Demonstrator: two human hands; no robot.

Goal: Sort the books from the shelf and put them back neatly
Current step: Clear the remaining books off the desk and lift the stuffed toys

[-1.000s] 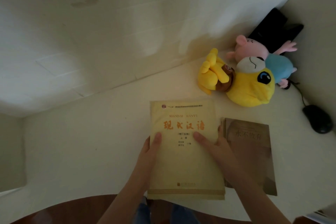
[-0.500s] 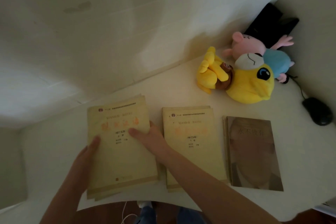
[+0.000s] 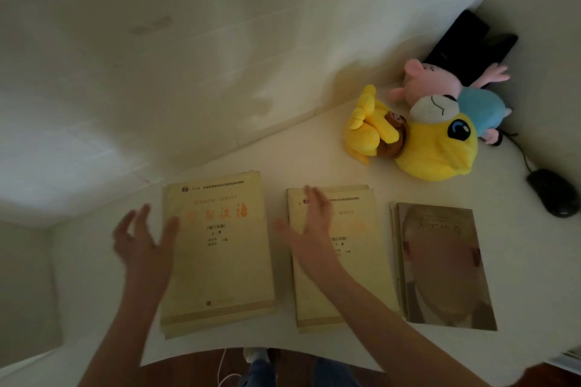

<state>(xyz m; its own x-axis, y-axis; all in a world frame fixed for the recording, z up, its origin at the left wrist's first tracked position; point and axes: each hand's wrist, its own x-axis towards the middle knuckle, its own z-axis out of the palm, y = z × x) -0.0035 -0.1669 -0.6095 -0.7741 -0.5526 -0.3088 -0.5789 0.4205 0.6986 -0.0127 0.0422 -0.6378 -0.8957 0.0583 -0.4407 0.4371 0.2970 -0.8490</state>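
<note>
Three piles of books lie side by side on the white desk (image 3: 314,154). On the left is a yellow textbook (image 3: 220,248) on top of a small stack. A second yellow textbook (image 3: 355,261) tops the middle stack. At the right lies a brown book (image 3: 446,264) with a blurred portrait cover. My left hand (image 3: 141,242) hovers with spread fingers over the left edge of the left textbook, holding nothing. My right hand (image 3: 311,229) floats open between the two yellow stacks, partly over the middle one.
A yellow plush duck (image 3: 424,144) and a pink pig plush (image 3: 440,82) lie at the back right, in front of a black object (image 3: 465,47) in the corner. A black mouse (image 3: 553,192) with its cable sits at the right edge. The wall rises behind.
Both hands carried the top yellow textbook from the middle stack to the left, set it down and let go. Now both hands are lifted off it with fingers spread.
</note>
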